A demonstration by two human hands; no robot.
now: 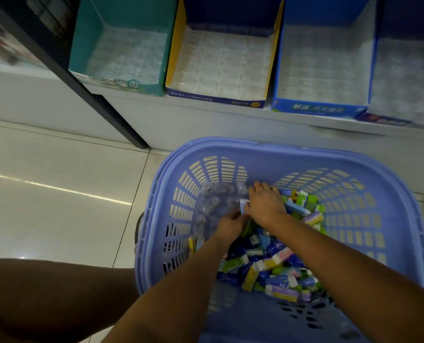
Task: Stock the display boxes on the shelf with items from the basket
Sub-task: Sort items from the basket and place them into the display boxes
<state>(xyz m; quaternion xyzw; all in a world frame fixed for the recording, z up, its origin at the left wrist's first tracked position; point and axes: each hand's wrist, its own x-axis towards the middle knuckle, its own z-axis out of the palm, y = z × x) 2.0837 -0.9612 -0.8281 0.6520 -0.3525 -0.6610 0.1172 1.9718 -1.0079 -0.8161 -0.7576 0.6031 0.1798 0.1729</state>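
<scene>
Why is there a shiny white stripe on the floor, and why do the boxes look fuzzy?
Head view: the stripe is glare, a light reflecting off the glossy floor tiles; head view: the display boxes sit in dim light and look blurred, and the wide lens curves the basket rim.

Head camera, wide-angle: looks steeply down, close over basket (230, 144); display boxes (174, 45) ahead, along top edge.

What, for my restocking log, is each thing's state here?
Teal display box: unstocked.
Yellow-edged display box: unstocked.
Blue display box: unstocked.
Rightmost display box: unstocked.
Basket: holds small packs.
Left hand: among packs, grip hidden.
Right hand: resting on packs, grip unclear.
</scene>
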